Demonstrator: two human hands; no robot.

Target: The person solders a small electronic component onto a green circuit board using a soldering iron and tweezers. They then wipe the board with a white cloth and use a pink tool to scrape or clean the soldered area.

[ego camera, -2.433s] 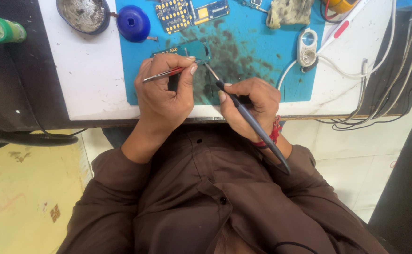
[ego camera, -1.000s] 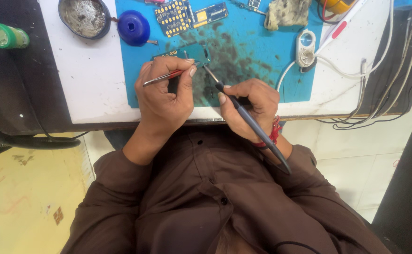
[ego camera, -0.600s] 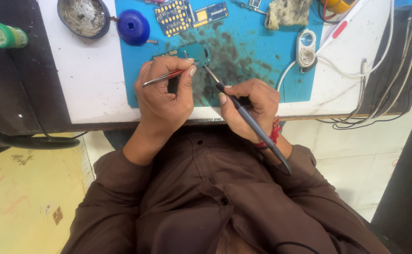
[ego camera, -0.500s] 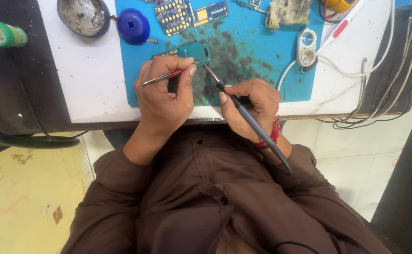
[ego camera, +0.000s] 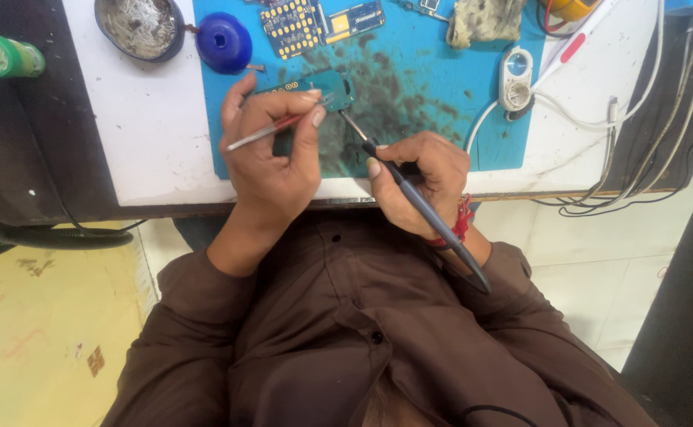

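Observation:
My left hand (ego camera: 271, 162) pinches red-handled tweezers (ego camera: 271, 130) between thumb and forefinger, their tips resting on a small teal circuit board (ego camera: 323, 85) that lies on the blue work mat (ego camera: 426, 95). Held like a pen in my right hand (ego camera: 422, 178) is a dark soldering iron (ego camera: 410, 194). Its metal tip points up-left and meets the lower right edge of the same board. Both wrists lean on the front edge of the white bench (ego camera: 149, 134).
A round tin of tip-cleaning wool (ego camera: 139, 25) and a blue dome-shaped lid (ego camera: 224, 41) sit at the back left. Another circuit board (ego camera: 315, 22), a dirty sponge (ego camera: 485, 20), a small white magnifier (ego camera: 516, 79) and white cables (ego camera: 623, 119) lie behind and right. A green bottle (ego camera: 2, 54) lies far left.
Both hands keep their grips; tweezers and iron tip have barely shifted on the board. The camera view wobbles slightly.

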